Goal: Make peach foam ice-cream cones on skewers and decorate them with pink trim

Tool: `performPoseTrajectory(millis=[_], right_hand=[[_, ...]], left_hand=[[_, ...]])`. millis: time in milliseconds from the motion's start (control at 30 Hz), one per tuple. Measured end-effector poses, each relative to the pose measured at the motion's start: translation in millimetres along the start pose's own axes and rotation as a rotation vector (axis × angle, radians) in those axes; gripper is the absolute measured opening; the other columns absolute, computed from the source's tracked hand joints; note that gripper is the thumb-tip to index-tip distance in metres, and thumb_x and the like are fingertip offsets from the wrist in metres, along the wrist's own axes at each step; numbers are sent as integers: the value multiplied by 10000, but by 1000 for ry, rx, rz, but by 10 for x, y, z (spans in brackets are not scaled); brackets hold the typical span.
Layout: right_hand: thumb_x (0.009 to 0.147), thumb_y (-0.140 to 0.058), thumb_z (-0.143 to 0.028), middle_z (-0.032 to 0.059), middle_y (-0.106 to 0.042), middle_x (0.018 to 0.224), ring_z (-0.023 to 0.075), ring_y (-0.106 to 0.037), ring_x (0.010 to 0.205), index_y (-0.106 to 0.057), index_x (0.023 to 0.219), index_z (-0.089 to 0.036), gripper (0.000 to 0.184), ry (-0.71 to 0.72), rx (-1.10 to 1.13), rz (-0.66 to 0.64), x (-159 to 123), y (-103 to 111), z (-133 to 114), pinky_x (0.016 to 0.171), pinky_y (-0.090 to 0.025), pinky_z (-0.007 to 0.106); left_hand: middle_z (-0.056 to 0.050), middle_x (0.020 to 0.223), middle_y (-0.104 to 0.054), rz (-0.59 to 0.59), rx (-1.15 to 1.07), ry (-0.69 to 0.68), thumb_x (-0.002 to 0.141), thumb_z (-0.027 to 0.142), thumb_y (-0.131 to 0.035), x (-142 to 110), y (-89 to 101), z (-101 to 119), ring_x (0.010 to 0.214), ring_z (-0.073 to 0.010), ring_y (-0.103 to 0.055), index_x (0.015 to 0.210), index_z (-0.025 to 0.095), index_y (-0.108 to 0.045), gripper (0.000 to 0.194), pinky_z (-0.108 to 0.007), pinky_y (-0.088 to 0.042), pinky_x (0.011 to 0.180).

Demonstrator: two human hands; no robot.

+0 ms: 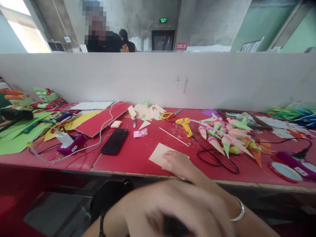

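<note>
On the red tabletop my right hand (177, 162) lies over a cream sheet of paper (156, 154), fingers resting on its surface. A silver bangle is on that wrist. Close to the camera my left hand (180, 209) is raised in front of the table edge, large and smeared by motion. A dark patch shows among its fingers; whether it holds anything cannot be made out. Beyond the sheet are a thin stick (173, 136), a yellow glue gun (185, 127) and a small pink packet (140, 133).
A black phone (114, 141), cream paper pieces (148, 112) and yellow-handled scissors (171, 114) lie around. At right are several paper cones (227, 134), a black cord (218, 164) and a purple power strip (298, 166). A white partition (123, 75) stands behind; a person (106, 40) is beyond it.
</note>
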State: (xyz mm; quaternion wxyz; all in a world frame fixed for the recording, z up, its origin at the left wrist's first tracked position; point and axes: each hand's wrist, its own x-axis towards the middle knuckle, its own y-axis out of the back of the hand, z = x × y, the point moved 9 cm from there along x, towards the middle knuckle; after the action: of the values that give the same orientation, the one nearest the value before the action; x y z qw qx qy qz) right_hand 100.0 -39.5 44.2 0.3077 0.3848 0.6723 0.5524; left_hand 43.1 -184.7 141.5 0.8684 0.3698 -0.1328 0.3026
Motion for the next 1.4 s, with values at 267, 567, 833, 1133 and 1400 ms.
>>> performPoseTrajectory(millis=[267,567,833,1133,1400], right_hand=[[722,-546,-389,79,-580,1101,222,-523,1010,-608,994,-193,341,66,23,-37,1,-12,90,783,-401,271],[863,-318,-260,63,-624,837,161,-566,770,-591,817,-179,289,-80,-13,97,-5,96,132,590,-337,230],[825,-343,-405,-40,-393,519,95,-384,504,-414,591,-172,337,-119,627,481,-157,586,414,487,-276,216],[707,-511,-469,10,-563,645,121,-496,561,-558,778,-138,342,-306,1172,415,-251,329,654,528,-394,237],[741,-442,-492,-56,-261,477,60,-261,444,-309,518,-183,404,-320,948,637,-286,592,738,415,-195,210]], left_hand=[[-26,751,-547,358,-57,499,781,272,-427,-64,794,-1095,651,-109,-503,783,170,-503,127,-234,-430,607],[-171,1137,-513,421,757,639,755,240,-459,-169,841,-1691,985,-219,-532,1152,105,-419,421,-348,-432,817],[-143,1086,-570,406,1100,540,834,206,-341,277,868,-1534,1006,-219,-524,1140,113,-446,337,-344,-366,855],[46,487,-326,566,604,496,859,362,-285,426,1040,-1490,476,-84,-361,546,170,-332,370,-217,-221,468],[47,478,-180,509,454,519,823,413,-335,434,987,-1547,444,-64,-225,504,176,-200,419,-239,-132,450]])
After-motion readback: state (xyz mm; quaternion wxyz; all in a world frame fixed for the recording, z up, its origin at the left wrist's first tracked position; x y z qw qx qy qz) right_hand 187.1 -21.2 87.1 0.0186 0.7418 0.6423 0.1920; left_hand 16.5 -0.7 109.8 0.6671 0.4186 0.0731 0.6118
